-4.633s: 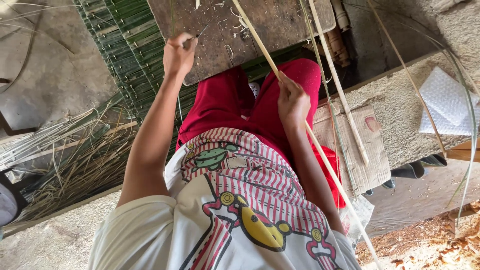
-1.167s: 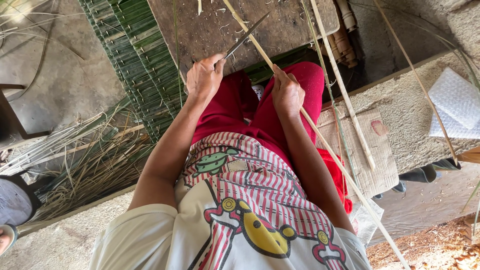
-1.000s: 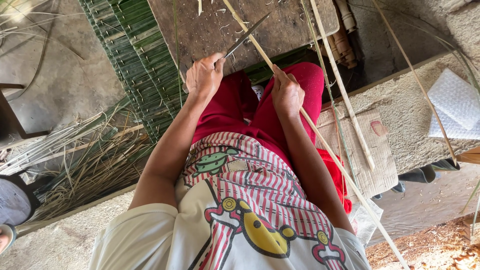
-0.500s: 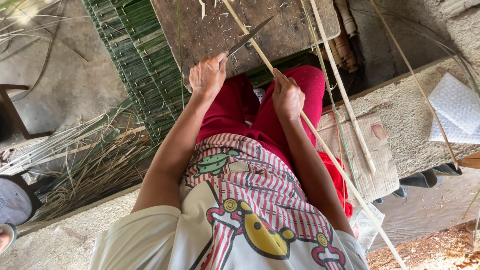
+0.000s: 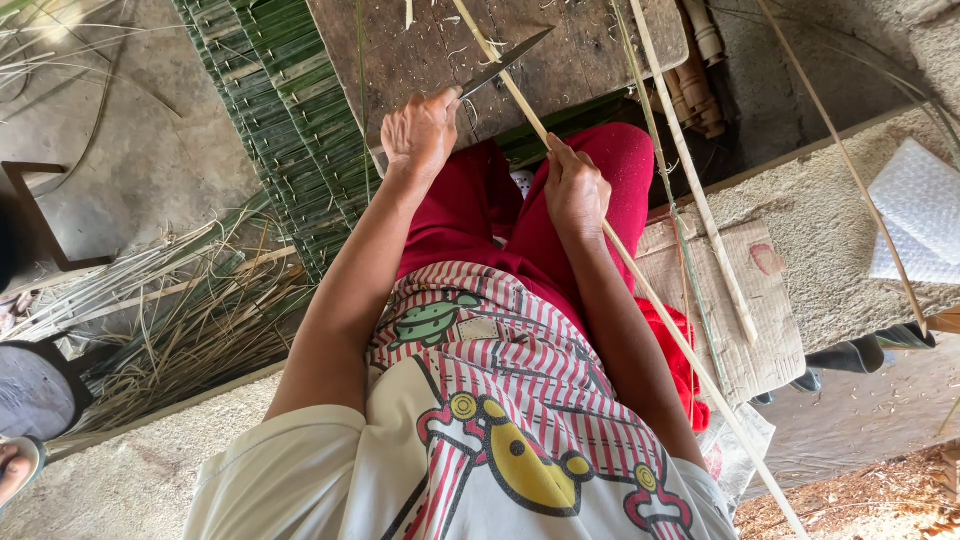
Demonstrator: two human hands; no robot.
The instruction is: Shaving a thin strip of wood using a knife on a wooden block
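left hand (image 5: 422,132) grips knife (image 5: 505,63); right hand (image 5: 576,190) fisted on bamboo strip (image 5: 655,300).

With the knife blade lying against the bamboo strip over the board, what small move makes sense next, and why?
Probably draw the knife a little further along the bamboo strip. The left hand grips the handle with the blade touching the strip over the wooden board, and the right hand pinches the strip just behind.

Wooden board (image 5: 420,45) lies ahead of knees, woven mat (image 5: 280,110) left.
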